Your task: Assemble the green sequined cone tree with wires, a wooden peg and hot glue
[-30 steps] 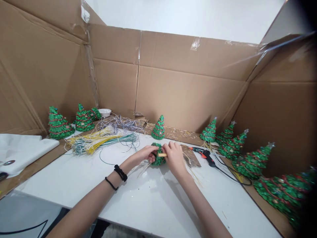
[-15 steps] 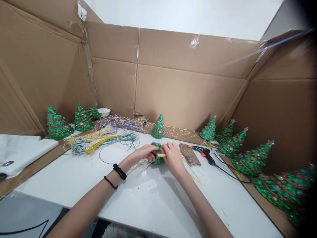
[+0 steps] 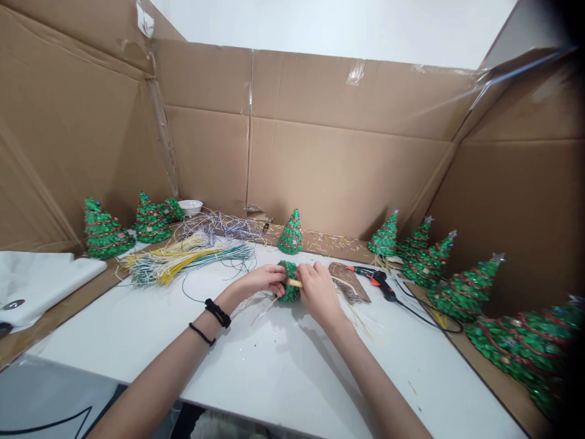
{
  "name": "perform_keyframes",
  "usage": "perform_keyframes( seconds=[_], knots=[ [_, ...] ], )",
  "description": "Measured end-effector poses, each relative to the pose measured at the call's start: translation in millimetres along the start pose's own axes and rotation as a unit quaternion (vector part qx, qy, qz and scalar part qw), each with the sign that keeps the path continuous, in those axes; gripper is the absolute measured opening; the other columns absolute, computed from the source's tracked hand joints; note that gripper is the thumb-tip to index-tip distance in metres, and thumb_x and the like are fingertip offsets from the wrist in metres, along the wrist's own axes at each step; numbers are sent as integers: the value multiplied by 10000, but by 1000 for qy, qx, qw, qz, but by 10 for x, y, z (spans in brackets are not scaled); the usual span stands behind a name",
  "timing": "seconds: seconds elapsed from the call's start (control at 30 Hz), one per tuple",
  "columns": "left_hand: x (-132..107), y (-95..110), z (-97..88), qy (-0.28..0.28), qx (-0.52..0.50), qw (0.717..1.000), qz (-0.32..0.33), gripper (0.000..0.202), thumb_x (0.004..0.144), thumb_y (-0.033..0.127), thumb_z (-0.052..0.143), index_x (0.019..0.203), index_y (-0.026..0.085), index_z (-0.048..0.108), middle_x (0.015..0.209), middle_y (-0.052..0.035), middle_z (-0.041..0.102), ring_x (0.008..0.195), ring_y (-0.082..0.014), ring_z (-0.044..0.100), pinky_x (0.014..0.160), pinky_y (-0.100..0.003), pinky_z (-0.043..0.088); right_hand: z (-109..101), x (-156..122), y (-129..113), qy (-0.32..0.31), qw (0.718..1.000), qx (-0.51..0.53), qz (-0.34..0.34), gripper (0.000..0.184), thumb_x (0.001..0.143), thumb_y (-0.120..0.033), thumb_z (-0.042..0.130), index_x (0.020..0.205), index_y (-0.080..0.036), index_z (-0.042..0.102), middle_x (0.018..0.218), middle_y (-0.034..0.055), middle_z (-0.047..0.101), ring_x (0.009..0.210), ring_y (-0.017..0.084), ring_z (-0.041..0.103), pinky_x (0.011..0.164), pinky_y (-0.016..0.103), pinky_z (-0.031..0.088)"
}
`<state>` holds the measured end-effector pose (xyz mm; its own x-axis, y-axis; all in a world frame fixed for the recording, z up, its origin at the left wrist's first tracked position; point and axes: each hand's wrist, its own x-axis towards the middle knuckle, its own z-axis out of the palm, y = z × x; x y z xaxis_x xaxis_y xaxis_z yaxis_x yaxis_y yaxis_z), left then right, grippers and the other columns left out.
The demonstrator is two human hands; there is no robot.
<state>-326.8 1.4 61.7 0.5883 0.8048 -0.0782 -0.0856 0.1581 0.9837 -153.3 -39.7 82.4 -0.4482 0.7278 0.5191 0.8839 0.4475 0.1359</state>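
My left hand (image 3: 270, 280) is closed on the left side of a green piece (image 3: 289, 294) mid-table; my right hand (image 3: 316, 288) pinches a tan stick (image 3: 295, 283) across it. I'd best brace the piece and keep the stick steady. The glue gun (image 3: 377, 279) lies right; a small tree (image 3: 290, 233) stands farther.

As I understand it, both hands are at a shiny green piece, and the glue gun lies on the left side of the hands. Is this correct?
One point is wrong: in the head view, the glue gun lies to the right of both the left hand and the right hand. The hands are indeed at the shiny green piece.
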Motion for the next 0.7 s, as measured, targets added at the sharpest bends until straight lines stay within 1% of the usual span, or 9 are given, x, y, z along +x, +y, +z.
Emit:
perform_keyframes(
  seconds=[0.1,0.23,0.3,0.4,0.5,0.57,0.7],
  knots=[
    [-1,-1,28,7,16,1000,7,274,688,339,701,778,120,562,617,-13,609,538,-94,580,590,-243,468,4,-1,-11,12,1000,-26,-1,122,903,-167,452,829,-165,549,798,67,588,766,223,411,666,332,262],
    [6,-15,62,30,46,998,18,197,691,286,657,717,139,528,590,16,582,517,-84,567,587,-235,469,22,8,-31,16,998,-62,-17,98,892,-162,478,819,-175,543,797,73,576,777,232,412,659,336,258],
    [12,-27,75,39,61,997,21,157,694,257,626,714,142,521,586,23,575,502,-79,559,578,-230,466,37,11,-33,18,997,-64,-26,99,896,-169,475,826,-172,544,801,74,573,783,235,414,664,339,262],
    [16,-35,91,47,74,996,21,125,689,231,599,735,140,527,573,26,570,493,-79,551,559,-222,460,48,8,-16,21,999,-22,-23,125,917,-185,434,858,-164,543,818,74,579,784,229,416,672,333,278],
    [13,-25,105,50,78,996,19,145,693,247,592,767,132,545,560,21,571,489,-78,543,548,-216,459,44,0,-1,15,999,40,-5,134,895,-113,411,926,-151,535,830,72,591,794,223,419,681,318,302],
    [9,-17,115,56,80,995,16,164,697,269,593,774,130,550,555,19,572,486,-80,543,543,-216,462,49,-7,-7,11,998,63,4,185,859,-60,403,966,-140,531,836,79,595,810,227,422,686,311,314],
    [26,-21,123,67,111,991,11,177,708,306,592,745,144,529,545,10,579,471,-102,569,487,-213,443,89,-15,-47,6,995,98,-4,300,809,-22,382,1055,-129,516,899,92,595,847,229,433,715,303,339]
  ],
)
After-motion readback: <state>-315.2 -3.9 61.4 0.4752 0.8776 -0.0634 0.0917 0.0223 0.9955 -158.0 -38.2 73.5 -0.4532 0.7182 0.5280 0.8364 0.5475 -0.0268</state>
